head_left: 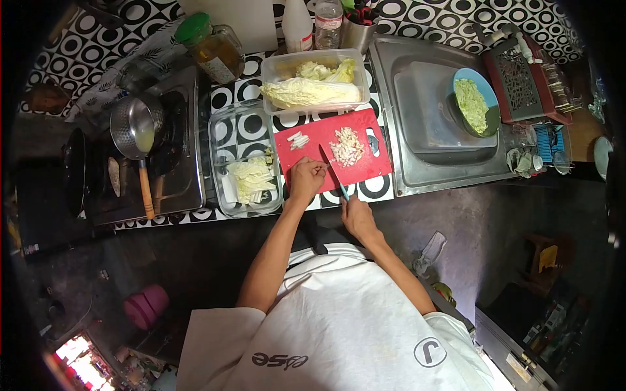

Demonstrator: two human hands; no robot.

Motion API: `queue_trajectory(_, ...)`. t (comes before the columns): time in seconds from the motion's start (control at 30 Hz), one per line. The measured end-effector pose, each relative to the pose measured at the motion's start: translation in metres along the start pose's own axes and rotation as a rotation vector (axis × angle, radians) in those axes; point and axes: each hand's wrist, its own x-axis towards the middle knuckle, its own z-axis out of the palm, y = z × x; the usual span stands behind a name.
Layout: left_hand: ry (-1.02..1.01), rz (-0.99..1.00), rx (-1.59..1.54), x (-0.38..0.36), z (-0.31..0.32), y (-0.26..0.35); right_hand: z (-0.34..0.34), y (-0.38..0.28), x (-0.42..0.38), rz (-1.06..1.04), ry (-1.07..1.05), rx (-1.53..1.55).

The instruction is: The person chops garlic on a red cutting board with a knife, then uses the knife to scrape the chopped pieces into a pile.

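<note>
My right hand (357, 216) grips the light-blue handle of a kitchen knife (333, 171), its blade lying over the red cutting board (312, 123) and pointing away from me. Just left of the blade, my left hand (308, 178) is closed over the board with its fingers bunched; whatever they pinch is hidden. Chopped pale cabbage (347, 147) sits in a pile right of the blade. A few white cabbage strips (298, 140) lie at the board's upper left.
A clear container (217, 130) with cabbage leaves (250, 180) stands left; a plastic tub (268, 67) with napa cabbage (311, 93) is behind the board. Right, a sink (405, 177) has a blue bowl (493, 116) of shredded cabbage. A saucepan (132, 124) rests on the left stove.
</note>
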Motion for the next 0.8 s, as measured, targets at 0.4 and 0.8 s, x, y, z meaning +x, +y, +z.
queue_trajectory(0.4,-0.035,-0.021,-0.002,0.000,-0.004,0.005,-0.017,-0.029,0.028,-0.105,0.017,-0.003)
queue_trajectory(0.8,-0.003,-0.034,-0.008,0.000,0.000,0.003,0.001,-0.011,-0.004,-0.043,0.035,0.037)
